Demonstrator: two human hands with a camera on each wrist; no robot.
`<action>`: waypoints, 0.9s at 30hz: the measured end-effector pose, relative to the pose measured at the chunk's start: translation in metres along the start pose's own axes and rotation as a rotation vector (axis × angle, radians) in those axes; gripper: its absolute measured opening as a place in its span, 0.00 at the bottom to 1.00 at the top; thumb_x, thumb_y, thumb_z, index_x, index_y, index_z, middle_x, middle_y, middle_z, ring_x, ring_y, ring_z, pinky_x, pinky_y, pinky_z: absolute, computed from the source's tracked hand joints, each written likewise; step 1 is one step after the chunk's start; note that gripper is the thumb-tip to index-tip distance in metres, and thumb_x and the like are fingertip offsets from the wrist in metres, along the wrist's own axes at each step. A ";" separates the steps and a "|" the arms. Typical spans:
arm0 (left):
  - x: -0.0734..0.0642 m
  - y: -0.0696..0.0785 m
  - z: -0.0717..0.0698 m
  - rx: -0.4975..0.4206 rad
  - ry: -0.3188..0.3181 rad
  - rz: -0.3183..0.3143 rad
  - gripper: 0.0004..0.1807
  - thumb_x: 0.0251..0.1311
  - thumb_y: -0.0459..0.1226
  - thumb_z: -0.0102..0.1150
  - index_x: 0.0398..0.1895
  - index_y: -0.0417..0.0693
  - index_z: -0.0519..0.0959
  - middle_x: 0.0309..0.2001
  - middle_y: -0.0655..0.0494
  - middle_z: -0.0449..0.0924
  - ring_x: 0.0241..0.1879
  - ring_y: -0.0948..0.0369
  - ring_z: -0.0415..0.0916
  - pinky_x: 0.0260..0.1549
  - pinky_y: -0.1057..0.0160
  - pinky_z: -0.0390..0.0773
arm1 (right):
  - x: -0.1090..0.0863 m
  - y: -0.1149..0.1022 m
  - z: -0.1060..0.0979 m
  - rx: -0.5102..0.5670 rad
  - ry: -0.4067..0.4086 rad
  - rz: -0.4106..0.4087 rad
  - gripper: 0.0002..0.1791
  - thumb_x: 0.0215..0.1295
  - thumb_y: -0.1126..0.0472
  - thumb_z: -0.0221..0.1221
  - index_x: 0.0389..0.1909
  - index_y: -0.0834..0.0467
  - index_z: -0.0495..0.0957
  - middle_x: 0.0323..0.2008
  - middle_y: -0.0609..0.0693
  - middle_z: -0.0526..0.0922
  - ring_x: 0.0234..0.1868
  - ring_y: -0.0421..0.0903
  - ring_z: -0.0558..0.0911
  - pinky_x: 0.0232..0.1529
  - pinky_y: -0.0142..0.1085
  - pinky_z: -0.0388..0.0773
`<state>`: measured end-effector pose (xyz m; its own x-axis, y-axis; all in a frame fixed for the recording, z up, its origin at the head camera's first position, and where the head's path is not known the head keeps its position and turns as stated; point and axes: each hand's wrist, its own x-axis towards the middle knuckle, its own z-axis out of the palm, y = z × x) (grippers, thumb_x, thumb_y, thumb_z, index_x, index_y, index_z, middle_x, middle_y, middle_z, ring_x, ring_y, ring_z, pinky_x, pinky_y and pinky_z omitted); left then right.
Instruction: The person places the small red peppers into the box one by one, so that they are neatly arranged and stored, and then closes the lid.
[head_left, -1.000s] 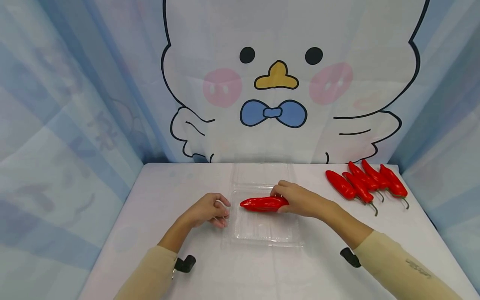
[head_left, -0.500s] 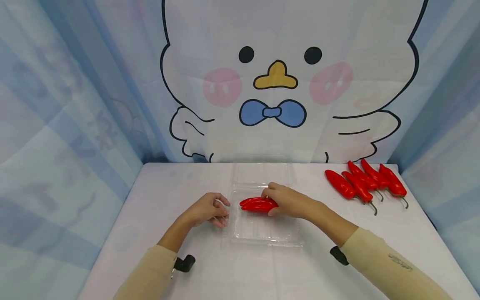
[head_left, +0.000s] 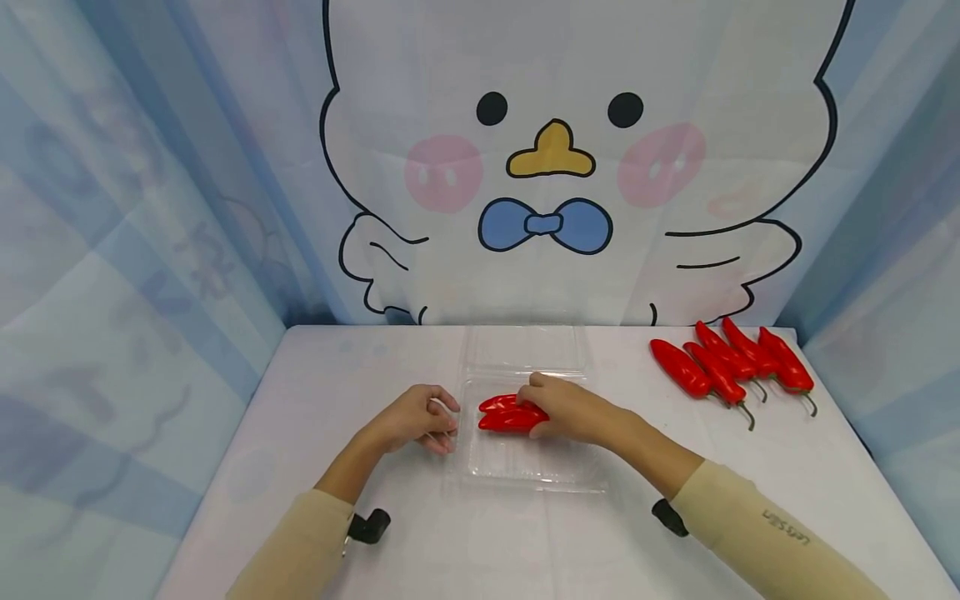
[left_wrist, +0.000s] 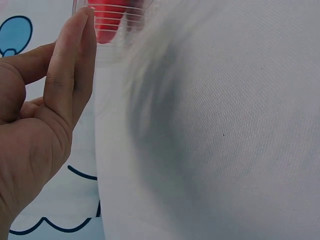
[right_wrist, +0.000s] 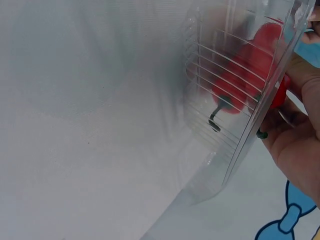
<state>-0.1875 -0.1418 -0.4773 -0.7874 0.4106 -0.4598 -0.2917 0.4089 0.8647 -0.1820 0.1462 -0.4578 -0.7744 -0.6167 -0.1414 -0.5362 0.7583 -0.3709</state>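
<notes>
In the head view a clear plastic clamshell box (head_left: 525, 467) lies unfolded on the table, its lid toward the back. Two red chili peppers lie side by side at its left end. My right hand (head_left: 573, 408) grips the nearer chili pepper (head_left: 510, 421) by its right end; the farther chili pepper (head_left: 495, 403) is partly covered by that hand. In the right wrist view, red pepper bodies and a dark green stem (right_wrist: 215, 120) show through the ribbed wall. Beside the box's left edge, my left hand (head_left: 420, 417) has its fingers extended, fingertips at the rim in the left wrist view.
Several more red chili peppers (head_left: 723, 367) lie in a group at the table's back right corner. A white cloth covers the table (head_left: 337, 358). Curtains (head_left: 150, 250) hang on both sides, with a cartoon backdrop (head_left: 555, 283) behind.
My right hand has moved left and slightly nearer with the chili pepper, uncovering the tip of the other one behind it. The left hand has stayed in place.
</notes>
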 end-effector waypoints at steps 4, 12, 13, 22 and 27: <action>-0.001 0.001 0.000 0.003 0.002 -0.001 0.16 0.69 0.29 0.61 0.57 0.33 0.73 0.36 0.43 0.86 0.25 0.57 0.86 0.29 0.60 0.90 | 0.001 -0.001 0.003 -0.026 0.020 -0.012 0.24 0.58 0.57 0.76 0.54 0.53 0.81 0.46 0.47 0.80 0.46 0.43 0.80 0.50 0.39 0.85; -0.002 0.000 0.001 -0.001 0.008 -0.004 0.16 0.69 0.29 0.61 0.57 0.33 0.74 0.36 0.44 0.86 0.25 0.57 0.86 0.29 0.60 0.90 | 0.002 -0.002 0.010 -0.053 0.042 -0.007 0.23 0.57 0.55 0.76 0.53 0.51 0.82 0.42 0.44 0.78 0.41 0.40 0.77 0.44 0.35 0.83; -0.002 0.000 0.001 0.000 0.008 -0.005 0.16 0.69 0.29 0.61 0.57 0.33 0.74 0.36 0.44 0.86 0.25 0.57 0.85 0.29 0.60 0.90 | 0.002 -0.002 0.011 -0.052 0.046 -0.009 0.23 0.57 0.55 0.76 0.53 0.51 0.82 0.41 0.44 0.78 0.41 0.40 0.77 0.44 0.35 0.82; -0.002 0.000 0.002 0.001 0.011 -0.005 0.16 0.69 0.29 0.61 0.56 0.33 0.74 0.35 0.45 0.86 0.24 0.57 0.85 0.29 0.60 0.90 | 0.002 -0.003 0.017 -0.111 0.092 -0.025 0.22 0.55 0.54 0.77 0.49 0.51 0.81 0.39 0.43 0.76 0.37 0.39 0.74 0.39 0.34 0.79; -0.001 0.000 0.002 0.002 0.017 -0.005 0.15 0.69 0.29 0.61 0.55 0.34 0.74 0.35 0.45 0.86 0.25 0.57 0.86 0.29 0.60 0.90 | 0.002 -0.002 0.020 -0.116 0.104 -0.030 0.22 0.55 0.54 0.78 0.48 0.52 0.81 0.38 0.44 0.74 0.36 0.40 0.73 0.37 0.33 0.77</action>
<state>-0.1853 -0.1403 -0.4769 -0.7952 0.3943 -0.4605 -0.2948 0.4123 0.8620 -0.1752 0.1392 -0.4755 -0.7850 -0.6185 -0.0341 -0.5898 0.7631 -0.2644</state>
